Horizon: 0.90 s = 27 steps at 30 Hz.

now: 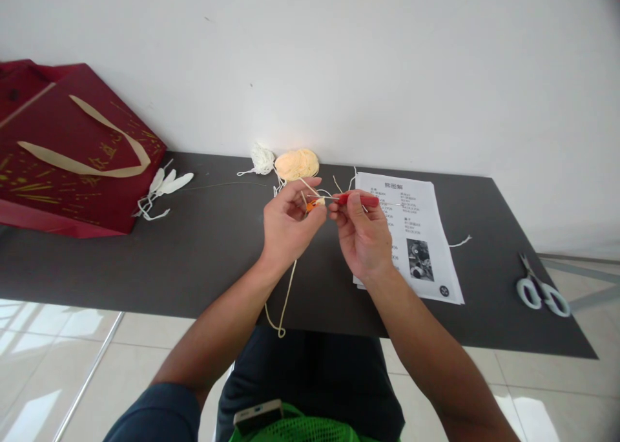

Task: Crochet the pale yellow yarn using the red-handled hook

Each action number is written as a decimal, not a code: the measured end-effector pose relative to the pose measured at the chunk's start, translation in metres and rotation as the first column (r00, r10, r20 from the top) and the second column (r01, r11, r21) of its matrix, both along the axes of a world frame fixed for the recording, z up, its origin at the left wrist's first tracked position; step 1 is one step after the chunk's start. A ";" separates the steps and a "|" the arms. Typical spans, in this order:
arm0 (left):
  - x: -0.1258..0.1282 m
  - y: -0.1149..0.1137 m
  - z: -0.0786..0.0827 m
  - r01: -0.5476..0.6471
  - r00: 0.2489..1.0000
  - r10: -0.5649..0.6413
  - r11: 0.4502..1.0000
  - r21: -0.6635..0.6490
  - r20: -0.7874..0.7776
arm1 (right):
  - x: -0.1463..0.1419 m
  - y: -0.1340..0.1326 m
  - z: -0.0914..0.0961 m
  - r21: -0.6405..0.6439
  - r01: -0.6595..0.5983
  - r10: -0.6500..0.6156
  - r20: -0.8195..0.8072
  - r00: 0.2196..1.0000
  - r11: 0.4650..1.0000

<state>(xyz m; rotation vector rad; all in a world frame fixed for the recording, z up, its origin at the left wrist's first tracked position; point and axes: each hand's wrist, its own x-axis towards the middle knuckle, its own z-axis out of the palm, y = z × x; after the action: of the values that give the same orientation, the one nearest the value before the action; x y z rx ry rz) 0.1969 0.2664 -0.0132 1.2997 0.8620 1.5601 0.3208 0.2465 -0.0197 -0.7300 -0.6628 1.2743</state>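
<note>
My left hand (293, 222) pinches a small crocheted piece (314, 203) in orange and cream, partly covered by the fingers. Pale yellow yarn (289, 287) runs over its fingers and hangs down in a loop past the table's front edge. In my right hand (363, 229) is a crochet hook (361, 199) with a red handle, held nearly level. Its thin metal shaft points left and reaches the crocheted piece; whether the tip is inside a stitch is too small to tell. Behind the hands lies a pale yellow yarn ball (297, 164).
A white yarn ball (262, 159) rests by the wall. Printed sheets (436, 235) lie under and beside my right hand. Scissors (542, 287) sit near the right end of the dark table (217, 248). At left are white crocheted pieces (167, 182) and a red gift bag (82, 151).
</note>
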 end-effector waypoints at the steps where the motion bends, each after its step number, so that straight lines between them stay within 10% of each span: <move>1: 0.000 0.000 0.000 0.006 1.000 -0.006 1.000 -0.014 0.010 | 0.000 0.000 0.000 -0.006 0.004 -0.004 0.006 1.000 1.000; 27: -0.001 0.004 -0.006 -0.114 0.993 0.114 0.993 -0.026 -0.004 | -0.001 -0.002 0.001 0.028 0.023 -0.025 0.051 0.998 0.999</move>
<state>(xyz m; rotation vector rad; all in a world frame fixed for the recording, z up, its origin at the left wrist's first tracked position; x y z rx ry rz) 0.1963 0.2702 -0.0197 1.2524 0.9704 1.6305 0.3195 0.2445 -0.0183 -0.7486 -0.7102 1.2258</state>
